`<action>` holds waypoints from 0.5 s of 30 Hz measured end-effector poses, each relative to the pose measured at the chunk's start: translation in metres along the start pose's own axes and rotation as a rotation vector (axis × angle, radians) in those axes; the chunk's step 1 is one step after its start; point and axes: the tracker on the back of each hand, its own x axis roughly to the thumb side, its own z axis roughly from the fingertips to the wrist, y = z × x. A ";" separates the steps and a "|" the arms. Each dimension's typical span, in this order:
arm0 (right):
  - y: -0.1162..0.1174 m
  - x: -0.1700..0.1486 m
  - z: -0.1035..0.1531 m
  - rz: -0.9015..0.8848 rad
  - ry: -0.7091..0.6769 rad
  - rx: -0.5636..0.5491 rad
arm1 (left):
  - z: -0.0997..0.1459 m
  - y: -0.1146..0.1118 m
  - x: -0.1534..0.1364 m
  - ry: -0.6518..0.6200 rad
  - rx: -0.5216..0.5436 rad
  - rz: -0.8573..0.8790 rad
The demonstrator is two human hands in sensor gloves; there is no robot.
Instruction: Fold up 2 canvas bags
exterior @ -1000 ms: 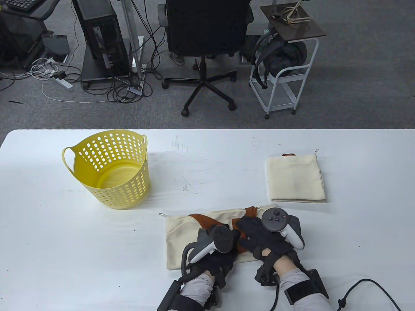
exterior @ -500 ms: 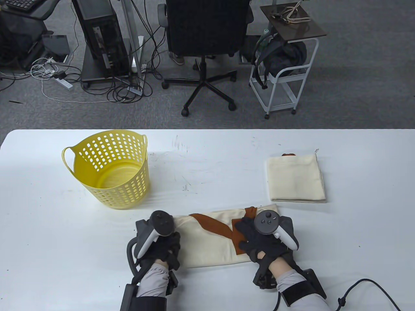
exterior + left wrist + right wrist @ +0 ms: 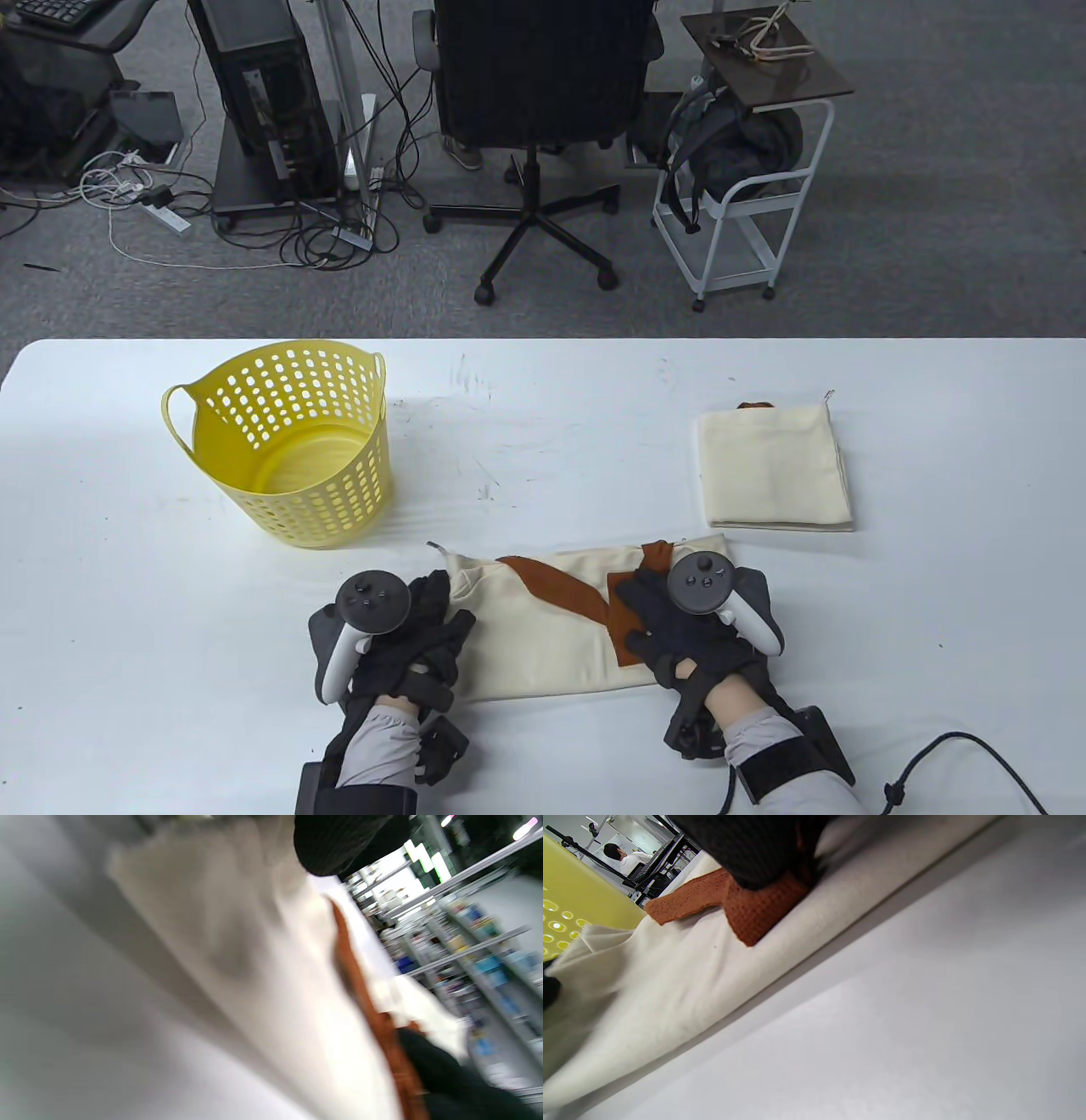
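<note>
A cream canvas bag (image 3: 543, 645) with a brown strap (image 3: 560, 590) lies folded into a long band at the table's front edge. My left hand (image 3: 433, 615) grips its left end, which is bunched and lifted a little; the left wrist view shows the raised cloth (image 3: 237, 942) under a fingertip (image 3: 335, 840). My right hand (image 3: 645, 615) rests flat on the strap at the bag's right end, and the right wrist view shows its fingers (image 3: 755, 844) pressing the strap (image 3: 755, 908). A second cream bag (image 3: 774, 469) lies folded square at the right.
A yellow perforated basket (image 3: 339, 501) stands on the white table (image 3: 594, 407) at the left, behind my left hand. Beyond the far edge are an office chair, a white trolley and cables on the floor.
My left hand moved from the bag's middle out to its left end and took hold of it, lifting and bunching the corner. My right hand stayed on the strap.
</note>
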 end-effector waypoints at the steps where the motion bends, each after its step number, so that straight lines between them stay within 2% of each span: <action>1: 0.000 0.000 0.000 0.000 0.000 0.000 | 0.002 0.002 0.004 -0.028 0.008 0.014; 4: 0.000 0.000 0.000 -0.003 -0.001 0.003 | 0.006 0.008 0.009 -0.074 0.033 0.059; 6: 0.000 0.000 0.000 0.000 -0.001 0.003 | 0.010 0.015 0.008 -0.126 0.048 0.160; 9: 0.003 0.004 0.000 0.031 -0.011 0.013 | 0.010 0.015 0.007 -0.244 -0.018 0.398; 13: 0.012 0.014 0.000 0.085 -0.031 0.031 | 0.009 0.012 0.007 -0.346 -0.100 0.554; 15: 0.018 0.021 0.000 0.120 -0.045 0.035 | 0.007 0.007 0.009 -0.404 -0.181 0.640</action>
